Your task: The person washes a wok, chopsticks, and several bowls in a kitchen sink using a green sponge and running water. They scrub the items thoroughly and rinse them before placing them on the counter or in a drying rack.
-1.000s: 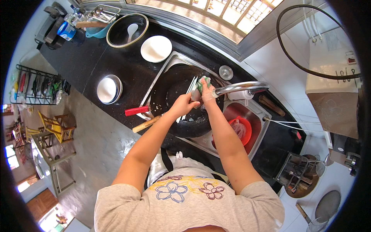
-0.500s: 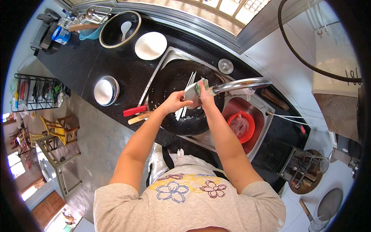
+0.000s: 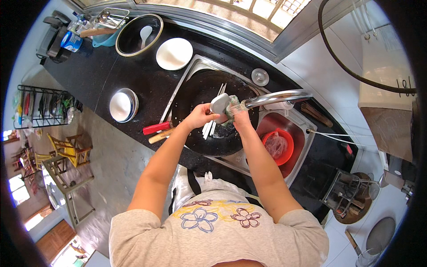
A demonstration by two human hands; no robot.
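Left hand (image 3: 200, 117) grips your smooth grey utensil (image 3: 219, 105) above the dark wok (image 3: 189, 95); your right hand (image 3: 241, 120) clutches a crumpled green scrubber (image 3: 233, 106).
Curved chrome faucet (image 3: 284, 95) crowds the wok's right side; slim white chopsticks (image 3: 207, 130) inside; round red basin (image 3: 290, 153) right.

Black counter (image 3: 91, 84): stacked bowls (image 3: 120, 107) near front edge | white dish (image 3: 174, 54) toward back edge | dark round tray (image 3: 130, 41), pale rim, at back edge, white paddle (image 3: 146, 34) in it | teal basin (image 3: 105, 42) near back-left corner | clear glass (image 3: 259, 77) at back edge | yellow chair (image 3: 70, 150) on grey floor (image 3: 116, 153), off front edge
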